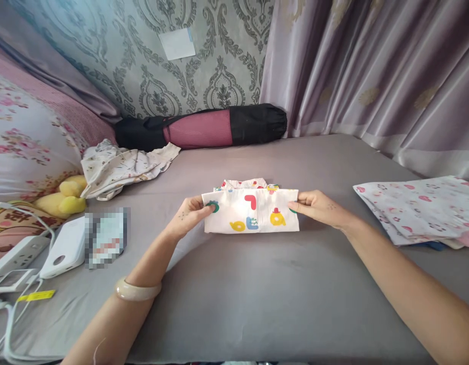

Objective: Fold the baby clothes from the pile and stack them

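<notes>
A small white garment point(251, 212) printed with coloured letters lies folded into a rectangle in the middle of the grey bed sheet point(234, 299). My left hand point(189, 215) pinches its left edge, fingers closed on the cloth. My right hand point(321, 207) grips its right edge the same way. Both hands rest low on the sheet, and a pale bangle point(137, 290) sits on my left wrist.
A stack of folded patterned clothes point(420, 208) lies at the right. A crumpled pale garment point(120, 168) and a yellow plush toy point(67, 197) lie at the left, near a white power bank point(65, 248) and a power strip point(17, 256). A rolled mat in a black bag point(204, 129) lies along the wall.
</notes>
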The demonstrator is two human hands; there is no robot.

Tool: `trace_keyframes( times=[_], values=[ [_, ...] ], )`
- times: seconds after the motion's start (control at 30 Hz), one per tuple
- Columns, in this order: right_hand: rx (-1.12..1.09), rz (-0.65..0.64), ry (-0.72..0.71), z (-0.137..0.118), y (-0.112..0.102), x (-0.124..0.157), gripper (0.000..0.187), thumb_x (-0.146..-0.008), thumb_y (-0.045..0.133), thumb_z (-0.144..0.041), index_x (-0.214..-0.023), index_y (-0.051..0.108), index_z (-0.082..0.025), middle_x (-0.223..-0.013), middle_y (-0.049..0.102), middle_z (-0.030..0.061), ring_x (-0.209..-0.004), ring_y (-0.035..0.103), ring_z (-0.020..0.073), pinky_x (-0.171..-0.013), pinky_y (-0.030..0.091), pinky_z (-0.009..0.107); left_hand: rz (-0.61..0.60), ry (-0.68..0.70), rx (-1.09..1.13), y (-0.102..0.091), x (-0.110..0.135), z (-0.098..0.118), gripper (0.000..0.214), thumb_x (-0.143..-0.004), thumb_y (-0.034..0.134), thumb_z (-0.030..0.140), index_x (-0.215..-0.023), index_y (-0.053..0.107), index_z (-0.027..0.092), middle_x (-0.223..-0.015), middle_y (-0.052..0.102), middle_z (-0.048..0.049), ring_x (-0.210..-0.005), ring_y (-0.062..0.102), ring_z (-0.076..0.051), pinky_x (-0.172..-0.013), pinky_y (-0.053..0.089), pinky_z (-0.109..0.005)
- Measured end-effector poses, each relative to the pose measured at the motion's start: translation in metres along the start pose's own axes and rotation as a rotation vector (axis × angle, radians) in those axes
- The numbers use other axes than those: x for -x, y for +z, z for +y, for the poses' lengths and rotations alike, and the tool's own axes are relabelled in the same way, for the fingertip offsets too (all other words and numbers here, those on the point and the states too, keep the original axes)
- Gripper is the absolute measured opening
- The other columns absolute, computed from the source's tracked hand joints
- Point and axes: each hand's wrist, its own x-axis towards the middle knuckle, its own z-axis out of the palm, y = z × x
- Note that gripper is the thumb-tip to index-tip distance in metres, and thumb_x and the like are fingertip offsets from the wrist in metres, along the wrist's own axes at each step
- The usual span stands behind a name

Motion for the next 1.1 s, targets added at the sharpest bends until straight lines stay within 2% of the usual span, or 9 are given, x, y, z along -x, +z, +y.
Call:
trace_keyframes(
  times=[0.17,0.27,0.37,0.47,0.63,0.73,0.87,0.97,1.1],
  values=[
    [0.055,0.113,-0.009,0.003,0.000,-0.032,0.043,-0.073,0.072,-0.053,-0.097,0.075,-0.018,-0.097,0.076,0.0070,-0.093,0.069,0.0268,-0.083,0.054,0.038,0.110,-0.040,0.042,0.009,-0.028,0.001,0.042,-0.066,0.077,0.044,-0.094,0.072,0.013,-0.081,0.074,-0.0054,-0.078,0.069,-0.023,-0.066,0.054,-0.030],
    [0.132,0.202,-0.017,0.010,-0.001,-0.051,0.029,-0.074,0.069,-0.047,-0.077,0.070,-0.018,-0.080,0.073,0.0025,-0.074,0.065,0.0195,-0.065,0.049,0.028,0.205,-0.081,0.034,0.015,-0.047,-0.007,0.036,-0.066,0.074,0.040,-0.090,0.069,0.014,-0.075,0.071,-0.0032,-0.071,0.067,-0.021,-0.061,0.052,-0.028],
    [0.267,0.290,0.031,0.017,-0.001,-0.070,0.027,-0.078,0.062,-0.041,-0.061,0.057,-0.019,-0.064,0.063,-0.0025,-0.059,0.055,0.0132,-0.053,0.036,0.023,0.321,-0.068,-0.098,0.019,-0.064,-0.016,0.024,-0.072,0.067,0.037,-0.083,0.066,0.016,-0.068,0.066,-0.0006,-0.067,0.064,-0.019,-0.059,0.049,-0.027],
    [0.443,0.372,0.122,0.021,0.000,-0.087,0.026,-0.082,0.055,-0.034,-0.059,0.054,-0.020,-0.058,0.056,-0.0034,-0.055,0.050,0.0119,-0.050,0.031,0.024,0.427,-0.054,-0.352,0.022,-0.076,-0.022,0.014,-0.077,0.060,0.032,-0.074,0.061,0.019,-0.063,0.060,0.0008,-0.066,0.060,-0.019,-0.058,0.044,-0.027],
    [0.769,0.484,0.227,0.022,0.016,-0.095,0.023,-0.088,0.047,-0.030,-0.080,0.066,-0.021,-0.081,0.070,0.0071,-0.075,0.064,0.0220,-0.059,0.040,0.028,0.492,-0.021,-0.698,0.029,-0.083,-0.029,0.012,-0.083,0.052,0.025,-0.071,0.054,0.023,-0.067,0.060,-0.0035,-0.077,0.063,-0.024,-0.066,0.044,-0.031],
    [0.858,0.540,0.210,0.024,0.030,-0.089,0.030,-0.095,0.038,-0.027,-0.102,0.066,-0.019,-0.103,0.071,0.0157,-0.092,0.067,0.0272,-0.070,0.046,0.032,0.522,0.045,-0.792,0.033,-0.083,-0.037,0.010,-0.087,0.047,0.021,-0.090,0.057,0.022,-0.084,0.066,-0.0097,-0.088,0.064,-0.027,-0.074,0.047,-0.034],
    [0.946,0.598,0.163,0.028,0.043,-0.085,0.032,-0.098,0.036,-0.022,-0.121,0.057,-0.016,-0.107,0.069,0.0171,-0.101,0.065,0.0269,-0.079,0.046,0.033,0.526,0.112,-0.894,0.039,-0.079,-0.043,0.033,-0.091,0.042,0.018,-0.123,0.049,0.014,-0.107,0.065,-0.0176,-0.104,0.062,-0.030,-0.087,0.047,-0.042],
    [0.979,0.592,0.187,0.028,0.045,-0.086,0.031,-0.098,0.036,-0.020,-0.124,0.053,-0.016,-0.109,0.069,0.0155,-0.102,0.064,0.0269,-0.078,0.045,0.033,0.479,0.013,-0.981,0.043,-0.076,-0.039,0.041,-0.094,0.037,0.019,-0.134,0.045,0.014,-0.112,0.062,-0.0186,-0.110,0.059,-0.031,-0.090,0.047,-0.043],
    [1.001,0.544,0.244,0.022,0.042,-0.087,0.029,-0.099,0.036,-0.020,-0.121,0.054,-0.016,-0.111,0.068,0.0145,-0.103,0.063,0.0265,-0.079,0.044,0.032,0.416,-0.125,-1.107,0.044,-0.074,-0.029,0.036,-0.096,0.034,0.022,-0.124,0.057,0.019,-0.115,0.058,-0.0172,-0.113,0.056,-0.031,-0.089,0.048,-0.040]
  ],
)
